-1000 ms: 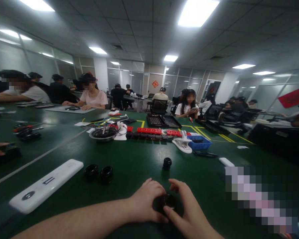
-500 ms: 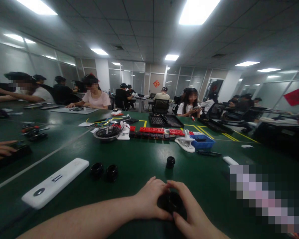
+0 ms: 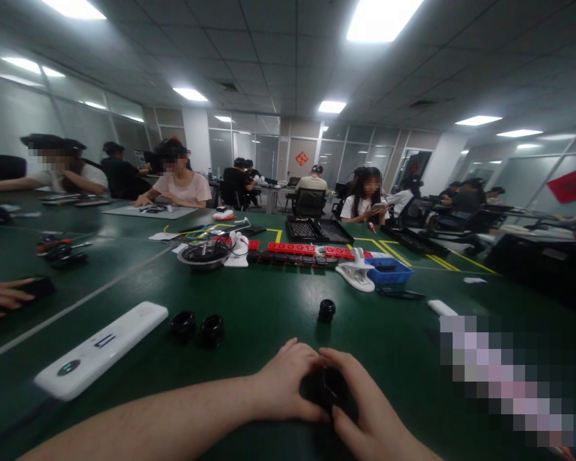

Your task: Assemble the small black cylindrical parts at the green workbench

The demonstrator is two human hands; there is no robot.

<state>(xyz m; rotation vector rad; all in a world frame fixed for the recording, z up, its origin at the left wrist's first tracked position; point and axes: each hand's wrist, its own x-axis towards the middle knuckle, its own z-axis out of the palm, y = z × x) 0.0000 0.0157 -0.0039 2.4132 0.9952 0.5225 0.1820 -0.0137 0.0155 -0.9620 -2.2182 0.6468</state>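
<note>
Near the front edge of the green table, my left hand (image 3: 288, 381) and my right hand (image 3: 365, 403) are closed around a black ring-shaped part (image 3: 333, 386) from both sides. Their fingertips meet at its top and bottom, and its lower side is in shadow. Farther out, a small black round part (image 3: 327, 310) stands alone. Two more black ring-shaped parts, one (image 3: 183, 326) and another (image 3: 212, 330), sit side by side to the left of my hands.
A long white device (image 3: 103, 349) lies at the left. Behind are a round metal tray (image 3: 204, 254), red blocks (image 3: 297, 248), a white clamp (image 3: 356, 272) and a blue bin (image 3: 390, 272). Another person's hand (image 3: 4, 298) rests at the far left.
My hands keep hold of the black part with almost no movement. The view has shifted slightly. At the far left, the other person's hand and the dark object under it have moved a little.
</note>
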